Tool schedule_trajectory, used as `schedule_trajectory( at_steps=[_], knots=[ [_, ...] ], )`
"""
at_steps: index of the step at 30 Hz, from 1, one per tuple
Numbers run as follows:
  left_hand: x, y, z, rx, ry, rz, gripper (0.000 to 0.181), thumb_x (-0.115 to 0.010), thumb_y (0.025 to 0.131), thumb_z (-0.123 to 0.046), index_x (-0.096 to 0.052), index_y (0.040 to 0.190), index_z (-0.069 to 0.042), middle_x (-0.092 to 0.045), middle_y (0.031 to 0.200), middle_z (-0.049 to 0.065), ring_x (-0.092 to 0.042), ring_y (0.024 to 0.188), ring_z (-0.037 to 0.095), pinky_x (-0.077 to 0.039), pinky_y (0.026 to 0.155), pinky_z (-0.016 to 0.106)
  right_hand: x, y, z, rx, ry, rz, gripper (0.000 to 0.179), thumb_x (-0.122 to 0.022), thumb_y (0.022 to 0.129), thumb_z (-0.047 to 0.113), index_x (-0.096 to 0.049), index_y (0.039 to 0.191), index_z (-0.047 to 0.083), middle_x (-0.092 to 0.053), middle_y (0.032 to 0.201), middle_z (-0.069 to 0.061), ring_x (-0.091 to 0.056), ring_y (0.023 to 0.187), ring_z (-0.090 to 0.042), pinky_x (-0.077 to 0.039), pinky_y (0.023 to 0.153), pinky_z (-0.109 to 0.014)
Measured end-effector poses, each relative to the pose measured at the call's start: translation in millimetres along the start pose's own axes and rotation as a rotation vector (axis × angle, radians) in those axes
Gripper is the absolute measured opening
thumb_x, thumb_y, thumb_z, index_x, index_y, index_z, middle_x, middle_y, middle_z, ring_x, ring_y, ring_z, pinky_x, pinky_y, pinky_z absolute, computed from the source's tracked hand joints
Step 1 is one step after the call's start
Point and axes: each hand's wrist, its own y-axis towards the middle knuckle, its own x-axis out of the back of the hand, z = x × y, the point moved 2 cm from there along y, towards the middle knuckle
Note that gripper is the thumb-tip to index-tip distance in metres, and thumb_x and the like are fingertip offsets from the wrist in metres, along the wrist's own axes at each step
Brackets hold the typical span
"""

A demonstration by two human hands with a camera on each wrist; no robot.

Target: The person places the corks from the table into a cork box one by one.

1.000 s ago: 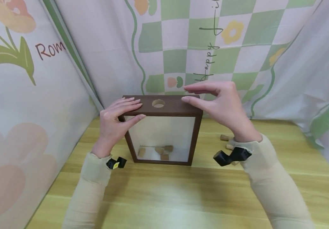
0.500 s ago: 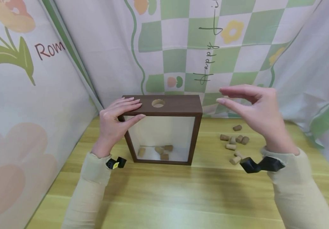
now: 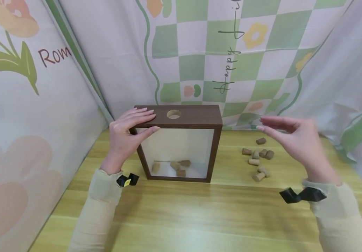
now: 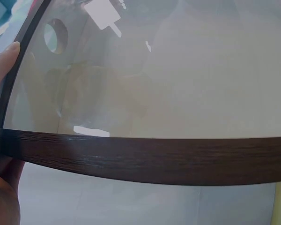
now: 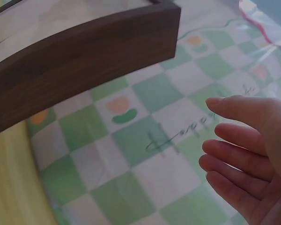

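A dark brown wooden frame box (image 3: 196, 116) with a clear front stands upright on the table, a round hole (image 3: 174, 114) in its top. Its top left corner is held by my left hand (image 3: 127, 133), fingers laid over the top and thumb on the front edge. Inside, at the bottom, lie several wine corks (image 3: 181, 173). My right hand (image 3: 297, 140) hovers right of the box, fingers relaxed and holding nothing. Below and left of it more corks (image 3: 254, 162) are scattered on the table. In the right wrist view the empty right hand (image 5: 248, 150) shows its fingers loosely spread.
The wooden table (image 3: 181, 213) runs under everything. A checked green and white curtain (image 3: 193, 66) hangs close behind the box, and a printed white cloth (image 3: 42, 140) borders the left side.
My right hand has moved away from above the box's right end, to the right and then lower, uncovering the loose corks. The left hand and the box stay put.
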Motion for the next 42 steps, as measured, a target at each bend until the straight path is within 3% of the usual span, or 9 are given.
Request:
schedule_trajectory(
  at_steps=[8, 14, 20, 24, 28, 30, 36, 42],
  knots=[
    [-0.2, 0.5, 0.3, -0.002, -0.017, -0.008, 0.038, -0.092, 0.074, -0.008, -0.080, 0.111, -0.005, -0.074, 0.114, 0.005, -0.068, 0.114, 0.025, -0.046, 0.108, 0.042, -5, -15.6, -57, -0.100, -0.109, 0.085, 0.048, -0.077, 0.091, 0.046, -0.074, 0.125, 0.013, -0.075, 0.112, 0.005, -0.064, 0.091, 0.009, -0.046, 0.078, -0.004],
    [-0.2, 1.3, -0.2, -0.001, -0.010, -0.004, 0.038, -0.092, 0.075, -0.009, -0.080, 0.111, -0.006, -0.074, 0.114, 0.005, -0.067, 0.114, 0.024, -0.046, 0.109, 0.041, -10, -28.4, -99, -0.121, -0.117, 0.146, 0.051, -0.076, 0.093, 0.042, -0.071, 0.126, 0.004, -0.073, 0.116, -0.012, -0.065, 0.088, 0.007, -0.047, 0.076, -0.004],
    [-0.2, 1.6, -0.5, 0.002, -0.007, -0.003, 0.038, -0.092, 0.075, -0.007, -0.080, 0.110, -0.005, -0.075, 0.114, 0.006, -0.068, 0.113, 0.025, -0.046, 0.108, 0.041, -18, -40.4, -131, -0.133, -0.139, 0.189, 0.049, -0.076, 0.094, 0.039, -0.070, 0.126, 0.003, -0.069, 0.122, -0.019, -0.061, 0.089, 0.010, -0.048, 0.075, -0.006],
    [-0.1, 1.3, -0.3, 0.001, -0.004, 0.000, 0.037, -0.091, 0.076, -0.008, -0.080, 0.111, -0.005, -0.074, 0.114, 0.006, -0.068, 0.113, 0.026, -0.046, 0.108, 0.041, -21, -47.9, -144, -0.132, -0.176, 0.211, 0.048, -0.075, 0.095, 0.039, -0.071, 0.126, 0.003, -0.069, 0.122, -0.020, -0.068, 0.094, -0.005, -0.048, 0.076, -0.007],
    [0.1, 0.7, 0.3, -0.003, -0.003, 0.002, 0.036, -0.091, 0.076, -0.009, -0.080, 0.111, -0.005, -0.074, 0.114, 0.006, -0.068, 0.113, 0.026, -0.046, 0.108, 0.041, -24, -52.8, -154, -0.140, -0.218, 0.218, 0.050, -0.075, 0.093, 0.044, -0.072, 0.125, 0.005, -0.070, 0.120, -0.019, -0.069, 0.103, -0.033, -0.054, 0.081, -0.020],
    [0.2, 0.5, 0.7, -0.004, -0.002, 0.002, 0.037, -0.092, 0.076, -0.009, -0.080, 0.110, -0.005, -0.074, 0.114, 0.006, -0.068, 0.113, 0.026, -0.045, 0.109, 0.041, -26, -54.2, -158, -0.145, -0.227, 0.217, 0.050, -0.075, 0.093, 0.045, -0.072, 0.124, 0.005, -0.070, 0.120, -0.019, -0.068, 0.105, -0.038, -0.056, 0.085, -0.033],
    [-0.1, 0.1, 1.2, 0.007, -0.014, -0.005, 0.038, -0.092, 0.074, -0.008, -0.080, 0.110, -0.005, -0.075, 0.114, 0.005, -0.068, 0.114, 0.025, -0.045, 0.109, 0.042, -31, -56.3, -166, -0.146, -0.220, 0.209, 0.051, -0.077, 0.092, 0.044, -0.073, 0.122, 0.003, -0.071, 0.117, -0.020, -0.066, 0.108, -0.043, -0.046, 0.093, -0.065],
    [0.8, 0.7, 0.8, 0.003, -0.010, 0.000, 0.037, -0.092, 0.075, -0.010, -0.080, 0.110, -0.005, -0.074, 0.114, 0.006, -0.068, 0.114, 0.024, -0.045, 0.109, 0.042, -32, -57.2, -169, -0.128, -0.222, 0.211, 0.046, -0.076, 0.093, 0.041, -0.075, 0.119, 0.004, -0.072, 0.115, -0.020, -0.065, 0.107, -0.046, -0.045, 0.093, -0.067]
  ],
)
